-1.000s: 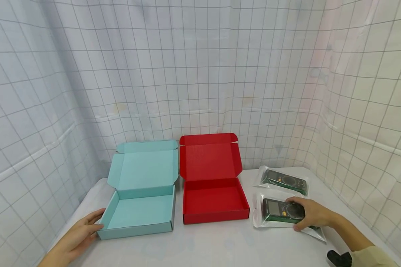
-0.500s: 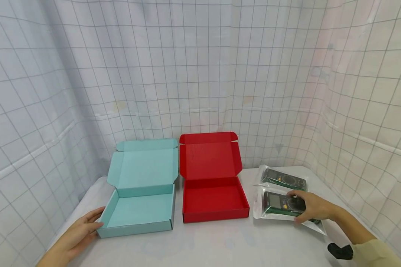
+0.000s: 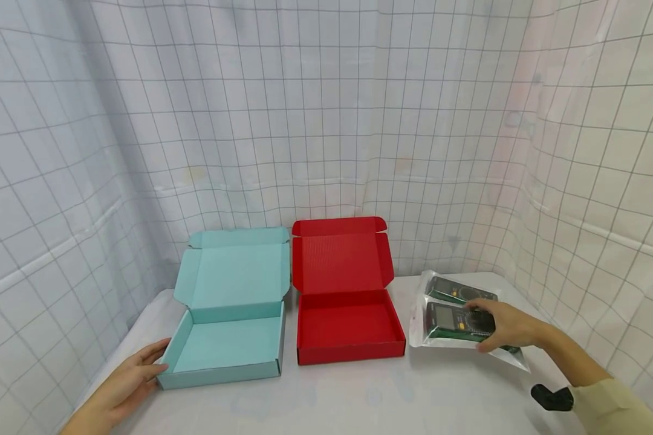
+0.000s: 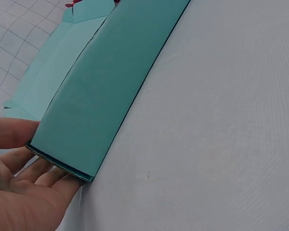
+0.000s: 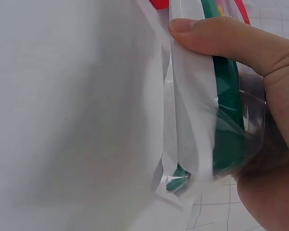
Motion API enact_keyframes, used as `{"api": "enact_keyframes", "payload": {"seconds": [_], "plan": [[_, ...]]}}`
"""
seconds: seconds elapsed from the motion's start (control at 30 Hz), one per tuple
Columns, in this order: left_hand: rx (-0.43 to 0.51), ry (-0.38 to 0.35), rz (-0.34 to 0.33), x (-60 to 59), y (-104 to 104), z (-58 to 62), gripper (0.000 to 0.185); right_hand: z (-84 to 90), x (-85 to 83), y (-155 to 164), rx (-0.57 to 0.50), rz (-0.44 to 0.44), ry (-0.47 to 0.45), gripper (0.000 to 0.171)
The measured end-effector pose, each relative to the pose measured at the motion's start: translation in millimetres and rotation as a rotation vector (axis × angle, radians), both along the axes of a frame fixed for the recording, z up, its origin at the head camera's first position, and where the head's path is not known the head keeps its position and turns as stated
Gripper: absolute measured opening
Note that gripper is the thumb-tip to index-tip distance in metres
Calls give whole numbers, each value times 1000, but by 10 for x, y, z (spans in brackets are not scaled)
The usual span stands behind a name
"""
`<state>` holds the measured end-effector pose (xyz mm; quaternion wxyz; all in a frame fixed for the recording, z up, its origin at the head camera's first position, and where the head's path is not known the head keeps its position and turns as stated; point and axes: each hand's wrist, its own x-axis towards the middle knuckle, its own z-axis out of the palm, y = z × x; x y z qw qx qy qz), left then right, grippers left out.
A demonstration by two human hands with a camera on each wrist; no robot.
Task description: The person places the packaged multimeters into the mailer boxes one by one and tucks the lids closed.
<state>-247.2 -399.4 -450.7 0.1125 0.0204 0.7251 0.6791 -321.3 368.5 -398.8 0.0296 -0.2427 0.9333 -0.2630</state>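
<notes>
My right hand (image 3: 508,326) grips a dark multimeter (image 3: 457,321) with green sides, sealed in a clear-and-white bag. It is lifted off the table, and its bag partly covers a second bagged multimeter (image 3: 459,289) behind it. In the right wrist view my thumb (image 5: 197,31) presses along the side of the white bag (image 5: 192,96). At the far left my left hand (image 3: 127,380) holds the left wall of an open light blue cardboard box (image 3: 220,377) near its front corner. The left wrist view has the thumb at the rim and the fingers along the wall's outside.
An open red cardboard box (image 3: 350,353) stands between the blue box and the multimeters, its lid raised behind. Both boxes have nothing inside. White gridded curtains (image 3: 326,121) enclose the white table (image 3: 348,405) at the back and sides.
My right hand has raised the front multimeter from the table, and its bag now overlaps the one behind. My left hand and both boxes have stayed put.
</notes>
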Motion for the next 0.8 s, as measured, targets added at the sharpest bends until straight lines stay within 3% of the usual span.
{"api": "enact_keyframes", "payload": {"seconds": [0.5, 0.8], "plan": [[-14, 18, 18, 14, 16, -22, 76, 93, -139, -251, 45, 26, 100, 90], [-16, 23, 18, 21, 22, -23, 77, 199, -210, -422, 77, 34, 79, 91]]}}
